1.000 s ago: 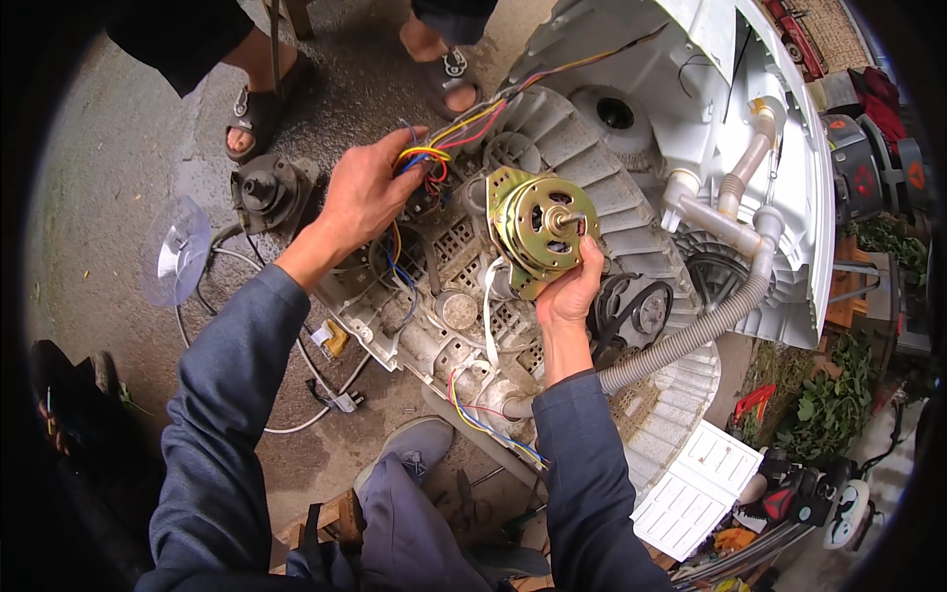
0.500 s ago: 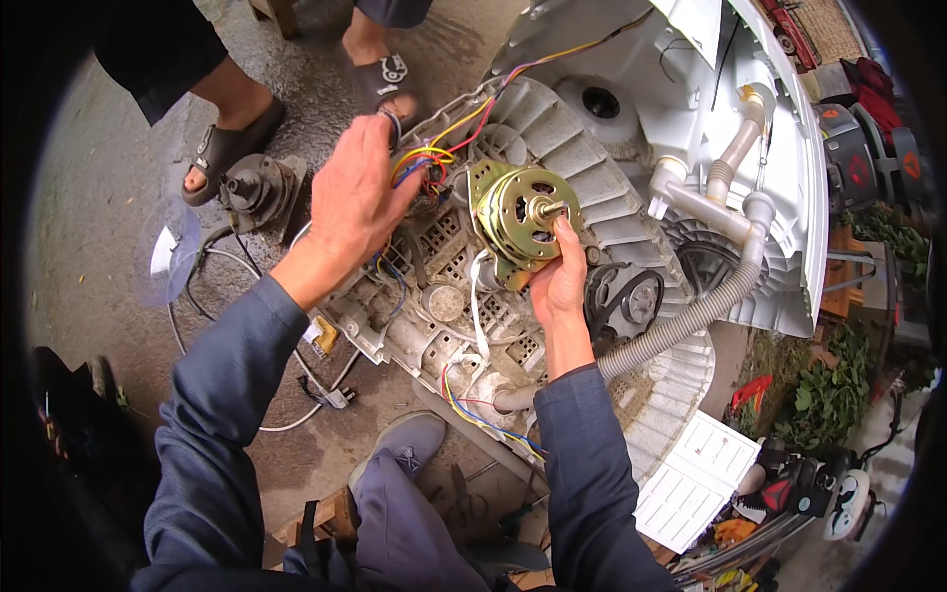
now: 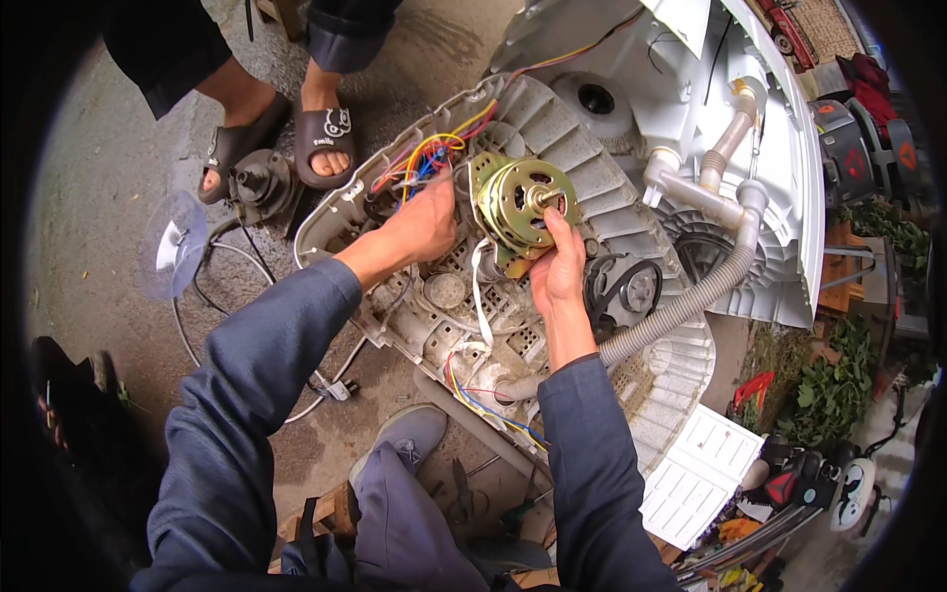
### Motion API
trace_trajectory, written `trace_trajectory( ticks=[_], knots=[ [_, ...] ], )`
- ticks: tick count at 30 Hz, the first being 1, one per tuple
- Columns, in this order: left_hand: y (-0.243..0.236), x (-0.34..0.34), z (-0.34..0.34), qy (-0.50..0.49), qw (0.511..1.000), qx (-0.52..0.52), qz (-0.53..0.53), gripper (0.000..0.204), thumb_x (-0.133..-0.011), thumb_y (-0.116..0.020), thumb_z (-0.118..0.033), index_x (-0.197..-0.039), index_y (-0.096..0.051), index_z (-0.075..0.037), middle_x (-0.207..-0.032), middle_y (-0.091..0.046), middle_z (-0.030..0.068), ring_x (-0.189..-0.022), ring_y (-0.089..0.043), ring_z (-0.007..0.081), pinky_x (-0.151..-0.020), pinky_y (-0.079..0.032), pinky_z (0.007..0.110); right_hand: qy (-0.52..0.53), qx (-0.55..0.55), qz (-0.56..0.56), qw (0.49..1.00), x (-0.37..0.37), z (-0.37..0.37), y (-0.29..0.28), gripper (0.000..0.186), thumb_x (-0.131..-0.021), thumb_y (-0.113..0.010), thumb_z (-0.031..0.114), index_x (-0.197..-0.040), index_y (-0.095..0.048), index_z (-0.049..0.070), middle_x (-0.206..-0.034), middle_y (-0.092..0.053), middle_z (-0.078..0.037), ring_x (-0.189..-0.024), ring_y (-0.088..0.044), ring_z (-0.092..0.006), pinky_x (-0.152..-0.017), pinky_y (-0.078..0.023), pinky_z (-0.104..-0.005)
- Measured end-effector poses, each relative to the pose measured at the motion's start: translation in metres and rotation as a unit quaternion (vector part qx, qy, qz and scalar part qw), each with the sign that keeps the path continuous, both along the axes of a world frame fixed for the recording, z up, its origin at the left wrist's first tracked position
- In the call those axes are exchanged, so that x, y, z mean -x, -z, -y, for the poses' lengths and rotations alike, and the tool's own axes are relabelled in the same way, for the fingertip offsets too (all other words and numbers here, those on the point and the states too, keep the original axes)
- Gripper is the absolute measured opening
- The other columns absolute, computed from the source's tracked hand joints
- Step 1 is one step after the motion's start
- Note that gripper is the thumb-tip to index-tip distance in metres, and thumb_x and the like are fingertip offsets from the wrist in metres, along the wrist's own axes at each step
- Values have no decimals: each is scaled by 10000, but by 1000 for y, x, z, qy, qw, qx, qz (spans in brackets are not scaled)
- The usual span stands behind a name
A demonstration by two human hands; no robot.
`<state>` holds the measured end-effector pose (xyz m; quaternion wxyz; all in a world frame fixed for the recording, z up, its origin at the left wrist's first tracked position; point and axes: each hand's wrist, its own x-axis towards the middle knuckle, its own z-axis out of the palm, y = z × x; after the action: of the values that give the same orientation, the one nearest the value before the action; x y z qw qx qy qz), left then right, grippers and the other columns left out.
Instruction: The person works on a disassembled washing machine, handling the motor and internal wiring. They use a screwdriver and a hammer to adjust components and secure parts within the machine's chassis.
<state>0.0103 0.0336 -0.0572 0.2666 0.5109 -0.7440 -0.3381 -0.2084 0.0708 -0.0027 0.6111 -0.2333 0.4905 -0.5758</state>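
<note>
Holding side: right hand (image 3: 560, 271), at 3 o'clock near the middle, closed around the motor's lower edge; thumb against its front, other fingers mostly hidden behind.
Motor (image 3: 521, 222): 1 o'clock from the middle, tilted above the base; brass-coloured round metal housing with dark slots, bare shaft pointing toward 2 o'clock. Whether it touches the base, I cannot tell.
Reaching side: left hand (image 3: 424, 222), at 11 o'clock, fingers bent close together at the wire bundle (image 3: 434, 148); tips blurred, so I cannot tell whether any strand is pinched.
Base (image 3: 562, 123): broad, shallow grimy plastic moulding with fanned ribs and square-holed grids; it holds the wire bundle and, at 3 o'clock, a black belt around a pulley (image 3: 639, 289).
Shell (image 3: 799, 197): smooth white cabinet at 2 o'clock, with elbowed pipework inside; a grey corrugated hose (image 3: 671, 321) runs toward 5 o'clock, partly hidden by the right forearm.
Floor: cast-metal housing (image 3: 261, 187) with stepped hub at 10 o'clock; glare-streaked clear disc (image 3: 163, 257) at 9 o'clock.
Co-worker: slippered feet (image 3: 326, 143) at 11 o'clock, legs cut off above.
</note>
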Motion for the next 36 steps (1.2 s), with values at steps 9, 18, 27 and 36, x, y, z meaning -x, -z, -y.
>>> trace_trajectory(
  ticks=[9, 18, 27, 36],
  knots=[
    [-24, 22, 27, -92, 995, -16, -25, 586, -831, -670, -109, -1405, -553, -111, -1288, -653, 203, -1186, -607, 420, -974, -503, 509, 28, 10, 4, 1000, -2, -1, 4, 513, -930, -739, 249, -1333, -536, 7, -1268, -622, -93, -1143, -608, -189, -987, -492, -346],
    [-2, 17, 44, -100, 988, -63, -100, 407, -823, -706, -162, -1228, -708, -126, -1155, -710, 195, -1117, -648, 403, -924, -514, 460, 53, 9, -11, 999, -8, -1, 0, 466, -944, -713, 268, -1306, -586, 2, -1265, -646, -96, -1151, -628, -211, -1021, -500, -381],
    [-7, 12, 47, -71, 986, -81, -128, 413, -840, -742, -110, -1238, -685, -16, -1147, -741, 174, -1074, -708, 249, -940, -513, 351, 24, 4, -5, 1000, 2, 2, 1, 486, -918, -751, 236, -1296, -565, -6, -1213, -650, -86, -1077, -640, -179, -955, -519, -339],
    [-4, 8, 48, -71, 985, -98, -123, 467, -808, -745, -55, -1268, -672, -14, -1169, -740, 155, -1089, -699, 235, -965, -507, 346, 21, -3, -43, 999, -4, 1, -2, 519, -918, -761, 255, -1308, -542, -7, -1230, -639, -103, -1106, -632, -184, -960, -522, -353]
  ],
)
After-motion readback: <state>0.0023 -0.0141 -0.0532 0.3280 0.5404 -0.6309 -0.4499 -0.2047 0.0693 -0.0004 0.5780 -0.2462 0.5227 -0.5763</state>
